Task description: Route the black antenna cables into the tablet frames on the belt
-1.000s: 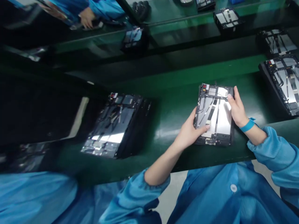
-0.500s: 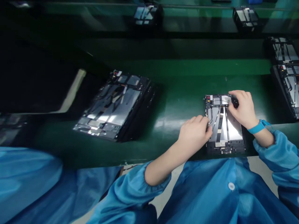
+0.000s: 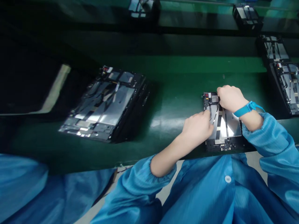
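An opened tablet (image 3: 230,124) lies on the green bench close in front of me, with silver plates, dark flat cables and a black lower strip showing. Over its left edge, my left hand (image 3: 198,126) is closed, thumb and forefinger near a thin cable; the fingertips are partly hidden. My right hand (image 3: 231,98), wearing a blue wrist strap (image 3: 245,109), is curled over the upper part of the tablet. Its fingers are pinched together, and what they hold, if anything, is covered by the hand.
Left of me stands a slanted stack of similar opened tablets (image 3: 100,105). More stacks (image 3: 288,84) sit at the right edge, with another pile (image 3: 247,17) farther back. A blue-clothed person (image 3: 21,186) is at lower left. The bench's front edge (image 3: 140,163) runs close to me.
My right hand has shifted left across the tablet's top and its fingers have drawn together. My left hand stays at the left edge, slightly turned. The view has moved a little.
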Demonstrator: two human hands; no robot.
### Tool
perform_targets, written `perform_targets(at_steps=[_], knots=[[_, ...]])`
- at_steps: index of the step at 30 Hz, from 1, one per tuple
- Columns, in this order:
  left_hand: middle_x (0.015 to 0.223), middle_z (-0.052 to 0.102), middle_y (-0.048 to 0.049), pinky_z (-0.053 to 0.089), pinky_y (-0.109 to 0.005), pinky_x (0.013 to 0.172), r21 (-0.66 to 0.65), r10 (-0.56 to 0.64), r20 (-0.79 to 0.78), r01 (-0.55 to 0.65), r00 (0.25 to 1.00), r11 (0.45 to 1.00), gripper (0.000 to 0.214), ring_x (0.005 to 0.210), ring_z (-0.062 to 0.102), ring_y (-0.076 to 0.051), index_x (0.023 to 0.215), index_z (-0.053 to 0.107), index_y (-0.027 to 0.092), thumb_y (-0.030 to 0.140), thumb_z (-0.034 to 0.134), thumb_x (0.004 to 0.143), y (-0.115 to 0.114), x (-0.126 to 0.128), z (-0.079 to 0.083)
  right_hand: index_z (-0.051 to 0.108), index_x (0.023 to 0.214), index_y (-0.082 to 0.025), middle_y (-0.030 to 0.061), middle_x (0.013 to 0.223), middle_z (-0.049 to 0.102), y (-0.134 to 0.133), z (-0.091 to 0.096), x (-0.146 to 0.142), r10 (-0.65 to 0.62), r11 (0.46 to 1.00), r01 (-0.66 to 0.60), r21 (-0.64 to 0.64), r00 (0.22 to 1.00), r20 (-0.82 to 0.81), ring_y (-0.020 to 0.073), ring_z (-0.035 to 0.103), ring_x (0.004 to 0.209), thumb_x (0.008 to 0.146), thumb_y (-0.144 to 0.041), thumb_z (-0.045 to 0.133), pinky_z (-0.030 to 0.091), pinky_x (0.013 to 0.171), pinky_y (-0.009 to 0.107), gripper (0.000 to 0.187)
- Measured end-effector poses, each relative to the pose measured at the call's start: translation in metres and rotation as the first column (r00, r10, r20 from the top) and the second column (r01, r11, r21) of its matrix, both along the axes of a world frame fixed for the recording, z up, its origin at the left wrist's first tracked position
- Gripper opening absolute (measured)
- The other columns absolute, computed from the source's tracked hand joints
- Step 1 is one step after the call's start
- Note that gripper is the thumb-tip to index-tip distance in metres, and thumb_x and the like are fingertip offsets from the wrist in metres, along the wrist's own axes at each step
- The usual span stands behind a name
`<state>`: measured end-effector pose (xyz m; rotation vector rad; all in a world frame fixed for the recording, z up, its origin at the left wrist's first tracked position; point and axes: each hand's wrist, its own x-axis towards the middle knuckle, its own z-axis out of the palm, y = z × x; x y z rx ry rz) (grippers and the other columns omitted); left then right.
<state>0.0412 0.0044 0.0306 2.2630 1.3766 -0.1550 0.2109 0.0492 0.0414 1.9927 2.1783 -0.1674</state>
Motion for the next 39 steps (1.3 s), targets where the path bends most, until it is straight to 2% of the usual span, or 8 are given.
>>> perform_targets(at_steps=[4,8,10,12,18,26,31,39], knots=[[0.073,0.063,-0.0003,0.048,-0.031,0.066,-0.112,0.312,0.223,-0.294,0.923,0.949,0.009,0.068,0.066,-0.021,0.092,0.058,0.021,0.017,0.055,0.085,0.005,-0.033,-0.025,0.08,0.101,-0.015,0.0192,0.108,0.076,-0.01,-0.002,-0.001,0.036,0.991,-0.033,0.127,0.999,-0.022,0.0311,0.073,0.102,0.097,-0.009,0.048,0.045,0.071,0.035,0.033],[0.111,0.068,-0.013,0.056,-0.041,0.078,0.039,0.41,0.215,-0.427,0.886,0.903,0.047,0.092,0.07,-0.029,0.132,0.054,0.014,0.022,0.059,0.086,0.011,-0.044,-0.046,0.081,0.102,-0.016,0.0157,0.093,0.078,-0.021,-0.012,0.003,-0.051,0.982,0.062,0.177,0.996,-0.066,0.0285,0.073,0.09,0.098,-0.009,0.045,0.043,0.071,0.035,0.037],[0.133,0.06,-0.0194,0.057,-0.045,0.082,0.127,0.367,0.261,-0.408,0.893,0.904,0.068,0.105,0.069,-0.032,0.15,0.042,0.014,0.023,0.062,0.085,0.016,-0.042,-0.048,0.081,0.107,-0.015,0.015,0.098,0.08,-0.023,-0.021,0.009,-0.054,0.968,0.092,0.234,0.985,-0.165,0.0275,0.073,0.092,0.096,-0.01,0.049,0.046,0.074,0.035,0.035],[0.132,0.06,-0.0173,0.058,-0.044,0.084,0.151,0.296,0.35,-0.365,0.889,0.919,0.068,0.103,0.068,-0.029,0.151,0.042,0.016,0.023,0.062,0.086,0.025,-0.037,-0.048,0.082,0.108,-0.016,0.0125,0.1,0.082,-0.023,-0.031,0.016,-0.035,0.946,0.13,0.295,0.951,-0.308,0.0263,0.074,0.093,0.093,-0.013,0.056,0.05,0.079,0.034,0.03],[0.074,0.058,0.0039,0.048,-0.028,0.07,-0.188,0.253,0.561,-0.177,0.788,0.966,0.01,0.066,0.057,-0.012,0.095,0.058,0.019,0.015,0.059,0.086,0.059,-0.018,-0.049,0.08,0.085,-0.021,0.0025,0.077,0.078,-0.021,-0.051,0.025,-0.085,0.901,0.319,0.294,0.795,-0.601,0.0194,0.071,0.071,0.088,-0.023,0.07,0.052,0.078,0.032,0.011],[0.067,0.053,0.0074,0.04,-0.02,0.052,-0.573,0.445,0.619,-0.016,0.648,0.82,0.016,0.052,0.05,-0.006,0.087,0.053,0.019,0.007,0.064,0.084,0.078,-0.024,-0.049,0.077,0.086,-0.022,0.0027,0.085,0.079,-0.034,-0.056,0.017,0.04,0.917,0.194,0.349,0.824,-0.565,0.0189,0.071,0.081,0.088,-0.013,0.066,0.053,0.081,0.031,0.015],[0.067,0.059,0.0058,0.044,-0.021,0.053,-0.637,0.479,0.605,0.025,0.637,0.771,0.02,0.051,0.054,-0.006,0.087,0.054,0.018,0.005,0.069,0.081,0.083,-0.029,-0.048,0.078,0.089,-0.023,0.0025,0.083,0.077,-0.048,-0.054,0.017,0.123,0.924,0.115,0.365,0.814,-0.568,0.0183,0.068,0.077,0.088,-0.011,0.064,0.054,0.08,0.032,0.018],[0.063,0.055,0.0068,0.041,-0.02,0.051,-0.616,0.563,0.587,-0.13,0.582,0.777,0.02,0.051,0.053,-0.007,0.083,0.055,0.018,0.003,0.067,0.078,0.07,-0.021,-0.045,0.079,0.089,-0.021,0.0003,0.079,0.076,-0.052,-0.056,0.017,0.121,0.941,0.119,0.317,0.755,-0.645,0.0149,0.066,0.069,0.085,-0.008,0.067,0.052,0.076,0.029,0.018]])
